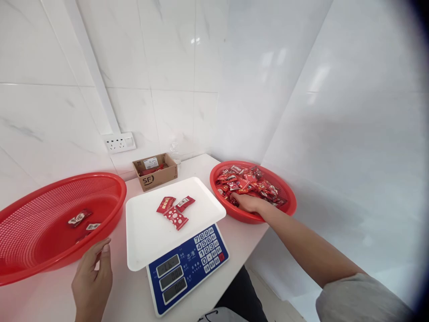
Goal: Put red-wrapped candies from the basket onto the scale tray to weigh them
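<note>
At the right end of the white tabletop [231, 270], I have the right hand [246, 202] inside a round, red, perforated plastic basket [288, 203], fingertips hidden among small red glossy packets [241, 181]; I cannot tell whether they grip one. Three loose red packets [176, 218] lie on the white rectangular pan [142, 237] of a blue-panelled electronic scale [187, 273]. Near a second red basket [115, 181], the left hand [92, 281] is narrowly curled, its hold indeterminable.
</note>
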### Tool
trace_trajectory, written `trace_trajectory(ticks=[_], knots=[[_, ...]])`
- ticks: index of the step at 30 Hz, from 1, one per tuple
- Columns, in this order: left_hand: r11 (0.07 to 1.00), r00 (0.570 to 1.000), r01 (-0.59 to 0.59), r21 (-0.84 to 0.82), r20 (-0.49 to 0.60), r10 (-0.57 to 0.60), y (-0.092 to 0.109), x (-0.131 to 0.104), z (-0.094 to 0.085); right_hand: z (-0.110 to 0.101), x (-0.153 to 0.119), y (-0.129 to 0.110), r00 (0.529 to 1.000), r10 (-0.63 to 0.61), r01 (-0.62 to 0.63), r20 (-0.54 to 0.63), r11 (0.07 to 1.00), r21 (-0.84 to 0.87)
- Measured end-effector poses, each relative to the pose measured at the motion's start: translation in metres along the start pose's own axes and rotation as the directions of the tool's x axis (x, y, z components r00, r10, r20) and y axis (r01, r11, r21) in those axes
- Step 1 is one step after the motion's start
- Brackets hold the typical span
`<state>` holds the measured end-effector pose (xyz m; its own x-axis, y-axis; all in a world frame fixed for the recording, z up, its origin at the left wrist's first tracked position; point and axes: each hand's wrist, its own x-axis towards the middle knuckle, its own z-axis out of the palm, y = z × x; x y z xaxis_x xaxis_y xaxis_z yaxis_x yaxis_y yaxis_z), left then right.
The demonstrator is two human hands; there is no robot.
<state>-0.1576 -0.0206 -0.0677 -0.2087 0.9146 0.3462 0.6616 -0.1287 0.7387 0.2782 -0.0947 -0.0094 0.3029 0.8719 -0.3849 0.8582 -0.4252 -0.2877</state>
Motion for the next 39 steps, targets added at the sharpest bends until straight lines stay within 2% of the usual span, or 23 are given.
trace_trajectory(ticks=[7,13,17,22,31,35,39], knots=[[1.000,1.000,0.003,0.015,0.021,-0.003,0.000,0.001,-0.001,-0.001,0.000,0.000,0.998,-0.054,0.052,0.015,0.996,0.076],[0.999,1.000,-0.006,0.033,0.027,0.005,0.003,0.000,-0.001,-0.001,0.011,0.008,0.996,-0.071,0.057,0.050,0.970,0.236],[0.999,0.999,0.020,0.040,0.045,-0.022,0.004,0.000,-0.001,-0.003,0.009,0.008,0.988,-0.119,0.065,0.099,0.899,0.432],[0.997,0.996,0.050,0.060,0.075,-0.054,0.004,0.002,-0.001,-0.007,0.003,0.009,0.973,-0.182,0.047,0.143,0.760,0.649],[0.998,0.996,0.062,0.027,0.065,-0.063,0.008,0.002,-0.003,-0.008,0.015,0.012,0.994,-0.106,0.058,0.002,0.558,0.828],[0.999,0.998,0.040,-0.014,0.051,-0.039,0.005,0.002,-0.001,-0.009,0.014,0.011,0.994,-0.107,0.074,-0.020,0.526,0.847],[0.999,0.998,0.026,-0.046,0.051,-0.024,0.001,0.001,0.001,-0.009,0.015,0.012,0.993,-0.091,0.111,-0.073,0.533,0.839]])
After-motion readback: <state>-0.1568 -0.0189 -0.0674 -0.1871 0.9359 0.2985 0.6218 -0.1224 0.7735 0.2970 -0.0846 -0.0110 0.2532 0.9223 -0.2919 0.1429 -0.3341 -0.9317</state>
